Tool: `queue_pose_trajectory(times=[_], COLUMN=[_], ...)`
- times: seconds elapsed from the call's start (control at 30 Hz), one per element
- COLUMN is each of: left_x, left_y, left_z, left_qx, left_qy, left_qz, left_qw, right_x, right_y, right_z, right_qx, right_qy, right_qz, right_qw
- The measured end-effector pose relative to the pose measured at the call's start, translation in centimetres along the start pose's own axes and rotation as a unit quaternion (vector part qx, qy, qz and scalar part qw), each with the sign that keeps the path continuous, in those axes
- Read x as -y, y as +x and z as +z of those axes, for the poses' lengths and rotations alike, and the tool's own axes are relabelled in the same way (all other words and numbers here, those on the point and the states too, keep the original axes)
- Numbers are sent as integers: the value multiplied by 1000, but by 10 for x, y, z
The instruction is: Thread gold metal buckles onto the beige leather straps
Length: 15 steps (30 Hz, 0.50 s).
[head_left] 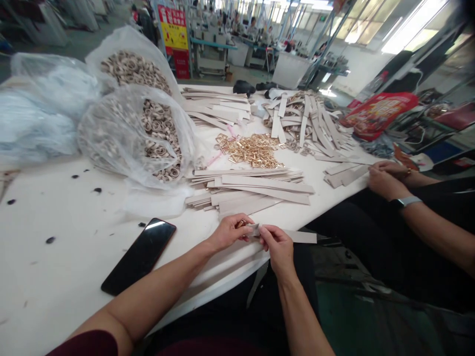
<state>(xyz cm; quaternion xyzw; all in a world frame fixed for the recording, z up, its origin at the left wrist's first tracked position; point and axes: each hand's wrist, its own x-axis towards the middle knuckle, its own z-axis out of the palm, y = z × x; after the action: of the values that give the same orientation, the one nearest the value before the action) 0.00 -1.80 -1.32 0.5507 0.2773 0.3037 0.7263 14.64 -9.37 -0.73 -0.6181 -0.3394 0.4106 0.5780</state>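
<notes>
Both of my hands meet at the table's front edge on a pale beige strap point(305, 237), whose free end sticks out to the right. My left hand point(230, 232) is closed on the strap's left end; a bit of gold metal seems to show between its fingers, too small to make out. My right hand point(277, 244) pinches the same strap close beside it. Just beyond lies a stack of flat beige straps point(260, 188). Behind that stack is a heap of gold buckles point(256, 150).
A black phone point(139, 257) lies left of my hands. Clear plastic bags point(111, 133) hold many small beige loops point(163, 128). More straps point(218, 106) are piled at the back, with a red package point(382, 113) at right. A co-worker's hands point(388, 178) handle straps on the right.
</notes>
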Motion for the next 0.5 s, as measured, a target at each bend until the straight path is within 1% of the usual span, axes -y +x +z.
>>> queue_pose_trajectory(times=[0.07, 0.13, 0.2, 0.27, 0.37, 0.5], left_x=[2, 3, 2, 1, -2, -3], left_y=[0, 0, 1, 1, 1, 3], left_z=[0, -1, -2, -2, 0, 1], left_qx=[19, 40, 57, 61, 24, -32], left_qy=[-2, -8, -11, -6, 11, 24], left_qz=[3, -2, -13, -22, -27, -39], left_qw=[1000, 999, 998, 998, 999, 998], right_x=[1, 3, 6, 10, 15, 15], right_y=[4, 8, 12, 16, 19, 12], right_z=[-9, -17, -21, -20, -11, 6], right_qx=[53, 101, 136, 158, 169, 124], right_qy=[-45, -56, -56, -62, -53, -7], right_qz=[-11, -3, 13, 29, 45, 27], right_qw=[998, 993, 989, 985, 983, 992])
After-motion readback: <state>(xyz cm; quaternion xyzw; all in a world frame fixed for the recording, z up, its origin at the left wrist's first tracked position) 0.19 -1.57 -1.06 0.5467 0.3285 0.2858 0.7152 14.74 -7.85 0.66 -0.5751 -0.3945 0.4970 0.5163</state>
